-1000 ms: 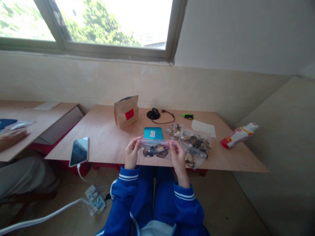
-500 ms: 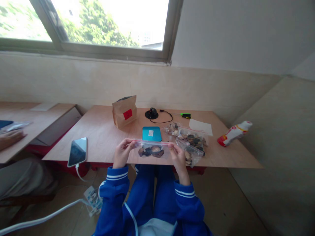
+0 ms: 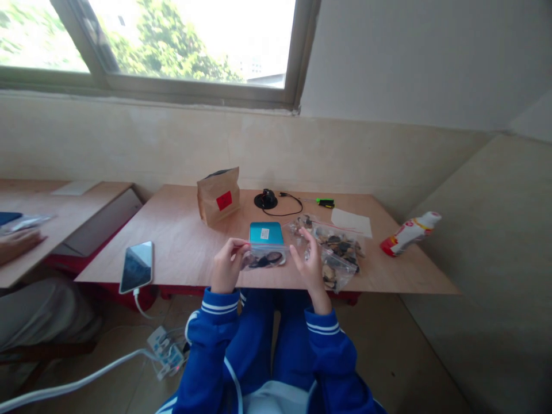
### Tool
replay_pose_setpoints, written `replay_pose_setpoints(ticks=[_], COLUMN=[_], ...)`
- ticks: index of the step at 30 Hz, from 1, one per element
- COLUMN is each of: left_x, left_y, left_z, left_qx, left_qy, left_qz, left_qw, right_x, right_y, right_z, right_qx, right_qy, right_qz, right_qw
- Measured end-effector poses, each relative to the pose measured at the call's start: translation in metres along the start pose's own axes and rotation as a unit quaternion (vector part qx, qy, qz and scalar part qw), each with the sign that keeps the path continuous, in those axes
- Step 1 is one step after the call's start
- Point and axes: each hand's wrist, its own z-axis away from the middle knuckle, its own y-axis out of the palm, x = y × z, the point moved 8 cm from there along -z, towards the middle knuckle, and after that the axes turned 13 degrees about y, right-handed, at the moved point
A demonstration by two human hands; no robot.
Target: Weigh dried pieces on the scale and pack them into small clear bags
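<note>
My left hand (image 3: 227, 265) pinches the left end of a small clear zip bag (image 3: 264, 257) with dark dried pieces inside, held just above the near edge of the wooden table (image 3: 185, 241). Beside the bag's right end is my right hand (image 3: 307, 260), fingers spread and one finger raised, no longer gripping it. Right of that hand lies a pile of several filled zip bags (image 3: 334, 248). A teal box (image 3: 266, 233) sits just behind the held bag.
A brown paper bag (image 3: 218, 195) with a red label stands at the back. A phone (image 3: 137, 266) on a white cable lies left. A black cable device (image 3: 266, 199), a white paper (image 3: 351, 222) and a tipped bottle (image 3: 409, 232) lie further off. Another person's hand (image 3: 17, 244) rests on the left table.
The bag has tilted flatter and moved a little forward. My right hand has let go of its right end and opened; the left hand still pinches it.
</note>
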Motion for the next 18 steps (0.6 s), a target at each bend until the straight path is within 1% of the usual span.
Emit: replay_pose_setpoints(ticks=[1, 3, 5, 6, 8, 10, 12, 15, 18], left_x=[-0.005, -0.015, -0.022, -0.025, -0.028, -0.028, -0.024, -0.015, -0.004], left_y=[0.003, 0.009, 0.012, 0.012, 0.010, 0.008, 0.009, 0.012, 0.010], left_z=[0.000, -0.001, -0.001, -0.001, -0.001, -0.002, -0.003, -0.002, -0.001], left_qx=[0.016, 0.040, 0.050, 0.049, 0.042, 0.039, 0.049, 0.058, 0.025], left_qy=[0.018, 0.057, 0.088, 0.099, 0.113, 0.116, 0.111, 0.089, 0.052], left_qz=[-0.007, -0.023, -0.037, -0.042, -0.049, -0.042, -0.018, 0.029, 0.056], left_qw=[1.000, 0.997, 0.994, 0.993, 0.992, 0.992, 0.992, 0.994, 0.997], right_x=[0.009, 0.028, 0.041, 0.045, 0.049, 0.050, 0.050, 0.051, 0.052], right_y=[0.003, 0.020, 0.039, 0.045, 0.052, 0.053, 0.052, 0.052, 0.055], right_z=[0.000, 0.003, 0.007, 0.007, 0.005, 0.002, 0.000, -0.001, 0.002], right_qx=[0.015, 0.089, 0.161, 0.179, 0.186, 0.171, 0.151, 0.139, 0.156], right_qy=[-0.031, -0.086, -0.114, -0.117, -0.109, -0.098, -0.093, -0.093, -0.093], right_qz=[0.025, 0.067, 0.095, 0.102, 0.098, 0.083, 0.073, 0.069, 0.061], right_qw=[0.999, 0.990, 0.976, 0.972, 0.971, 0.977, 0.981, 0.984, 0.981])
